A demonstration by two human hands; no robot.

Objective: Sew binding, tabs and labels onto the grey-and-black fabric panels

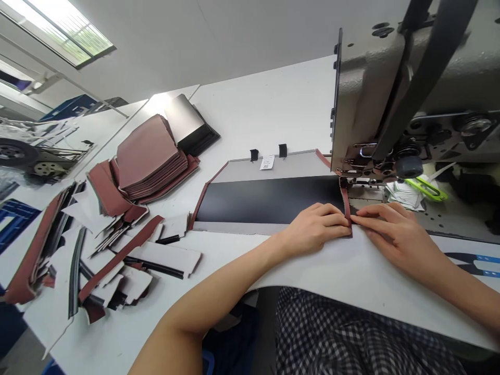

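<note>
A flat panel (253, 200), grey with a wide black band and reddish-brown edging, lies on the white table with its right end at the sewing machine (363, 104). My left hand (316, 229) is closed over the panel's lower right corner, fingers together and curved down onto the edging; the thumb is mostly hidden. From the other side, my right hand (394, 234) reaches in with fingers stretched out, the foremost fingertip touching the reddish-brown edging (346, 205). Along the panel's top edge are a white label (267, 162) and two small black tabs.
Left of the panel are a stack of reddish-brown pieces (150, 156), a stack of black sheets (191, 125) and many loose offcuts (133, 260). Bright green snips (427, 188) lie on white labels by the machine. A blue-and-black tool (474, 263) sits at the right edge.
</note>
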